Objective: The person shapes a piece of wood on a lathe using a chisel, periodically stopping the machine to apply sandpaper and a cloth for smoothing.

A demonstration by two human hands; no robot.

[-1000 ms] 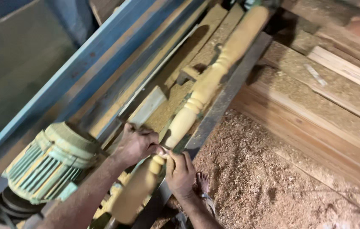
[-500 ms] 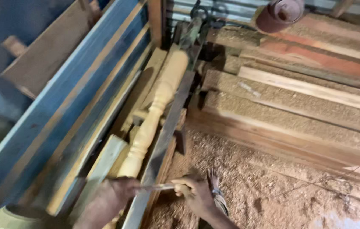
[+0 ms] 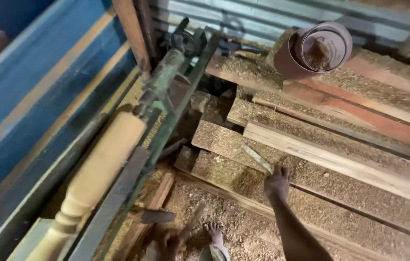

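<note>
My right-hand fingers (image 3: 282,171) reach up to the near end of a thin flat metal blade (image 3: 257,158) that lies on a sawdust-covered plank (image 3: 321,181), touching it, though I cannot tell whether they are closed on it; the right hand (image 3: 276,185) is seen from the back, arm stretched out. My left hand (image 3: 169,241) sits low in the frame, blurred, curled round a slim dark tool handle (image 3: 191,221). To its left the pale, smooth turned spindle (image 3: 96,174) sits in the green lathe (image 3: 164,79), with rough stacked boards (image 3: 359,121) and a brown sandpaper roll (image 3: 313,48) further off
</note>
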